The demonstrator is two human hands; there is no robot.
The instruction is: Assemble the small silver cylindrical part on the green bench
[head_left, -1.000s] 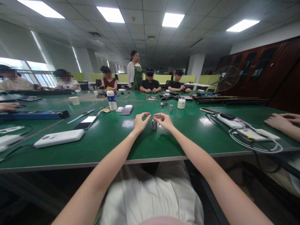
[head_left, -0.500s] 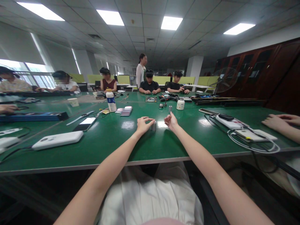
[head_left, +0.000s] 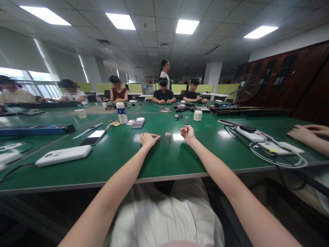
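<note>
A small silver metal cylinder (head_left: pixel 168 138) stands upright on the green table between my hands, touched by neither. My left hand (head_left: pixel 149 140) is just left of it, empty, its fingers stretched out to the right. To its right is my right hand (head_left: pixel 189 134), with fingers curled in; whatever they may hold is hidden. Beyond the right hand stands a second silver cylinder (head_left: pixel 186 119), close to a white patterned jar (head_left: pixel 197 115). Small dark metal parts (head_left: pixel 177 117) lie further back.
A white bottle (head_left: pixel 122 113) and pinkish packs (head_left: pixel 137 123) stand left of centre. A phone (head_left: pixel 94 137) and a white power bank (head_left: pixel 63 155) lie at left. Cabled devices (head_left: pixel 280 148) and another person's hands (head_left: pixel 304 134) are at right. Several people sit around the table.
My left hand has let go of the near cylinder and moved left, leaving it standing on the table. The right hand has barely moved. A person in the background has walked to the right.
</note>
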